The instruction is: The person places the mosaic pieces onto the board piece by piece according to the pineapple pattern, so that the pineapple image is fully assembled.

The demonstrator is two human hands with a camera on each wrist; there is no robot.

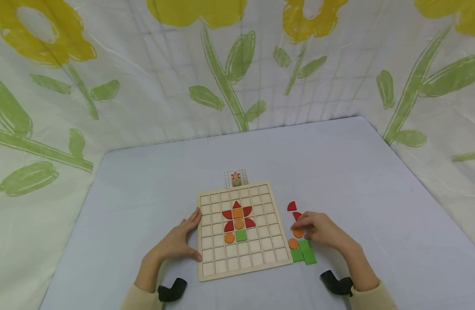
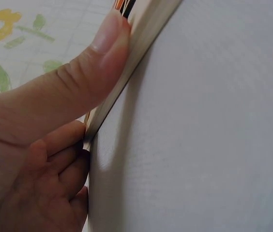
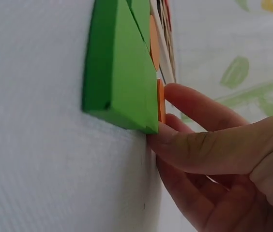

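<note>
A wooden grid board (image 1: 245,270) lies on the table. My left hand (image 1: 175,241) rests along its left edge, fingers and thumb spread and touching the rim. Set in the grid are a red triangle (image 1: 236,205), an orange square (image 1: 237,213), several red quarter-circle pieces (image 1: 250,222), two orange discs (image 1: 229,237) and a green square (image 1: 241,235). Right of the board, my right hand (image 1: 323,229) pinches a loose orange disc (image 3: 161,101) low over the table, thumb and index finger at its edge. Green squares (image 3: 134,72) lie right beside it.
Another orange disc (image 1: 293,243) and red quarter-circle pieces (image 1: 292,206) lie to the board's right. A small pattern card (image 1: 235,174) sits against the far rim, showing a similar figure. Behind the table (image 1: 152,172) hangs a flower-printed curtain (image 1: 144,86).
</note>
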